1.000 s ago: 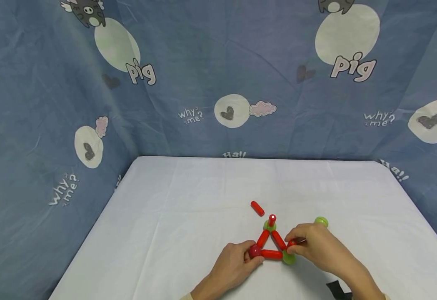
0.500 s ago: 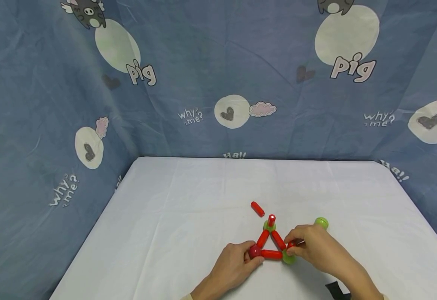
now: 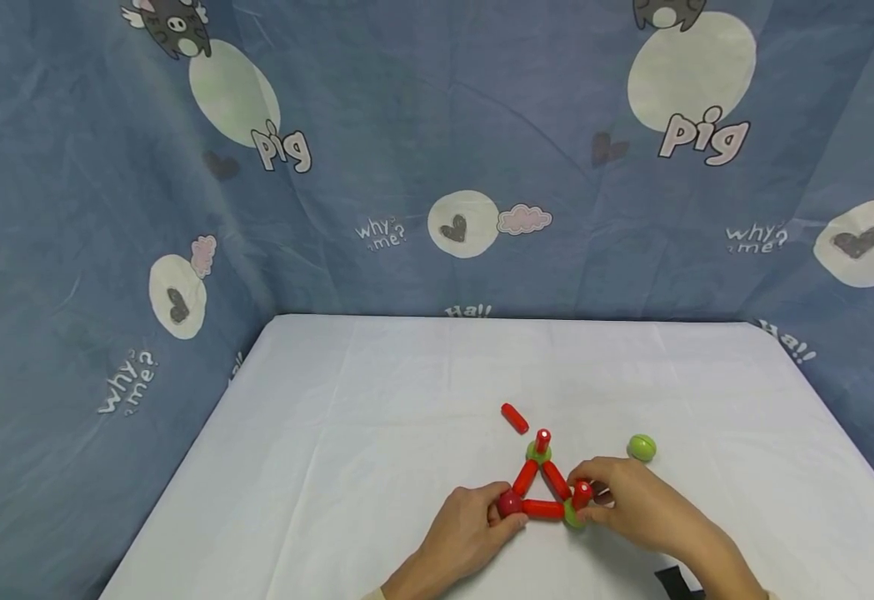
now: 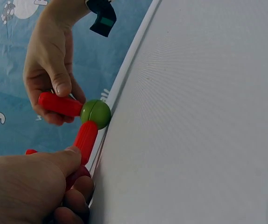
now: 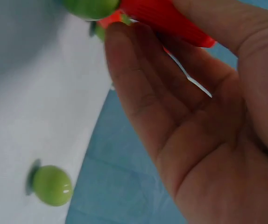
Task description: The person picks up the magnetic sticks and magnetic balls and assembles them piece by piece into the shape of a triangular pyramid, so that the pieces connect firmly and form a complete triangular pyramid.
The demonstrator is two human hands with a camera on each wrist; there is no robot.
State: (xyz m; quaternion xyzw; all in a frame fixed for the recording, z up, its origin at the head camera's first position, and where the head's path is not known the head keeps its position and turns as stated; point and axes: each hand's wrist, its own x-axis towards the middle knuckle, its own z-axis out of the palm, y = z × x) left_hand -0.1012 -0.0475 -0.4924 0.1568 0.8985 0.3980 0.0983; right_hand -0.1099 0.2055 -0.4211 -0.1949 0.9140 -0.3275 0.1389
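Observation:
Red magnetic rods and balls form a triangle on the table. My left hand (image 3: 470,523) pinches the dark red ball (image 3: 510,502) at its left corner; in the left wrist view the thumb lies along a red rod (image 4: 86,140). A green ball (image 3: 573,514) makes the near right corner, with a red rod (image 3: 581,495) standing on it. Around that standing rod my right hand (image 3: 635,502) has its fingers loosened and fairly straight, close to or touching it. Another green ball (image 3: 538,452) at the far corner bears an upright red rod (image 3: 543,440).
One loose red rod (image 3: 515,418) lies beyond the triangle. A loose green ball (image 3: 642,447) rests just past my right hand. The white table (image 3: 377,392) ends at a blue printed cloth (image 3: 347,150) behind and at the sides. A black strap (image 3: 675,582) shows by the right wrist.
The right fingers have loosened and shifted slightly right, so the standing rod at the near right corner now shows plainly. The loose green ball is uncovered. My left hand stays put.

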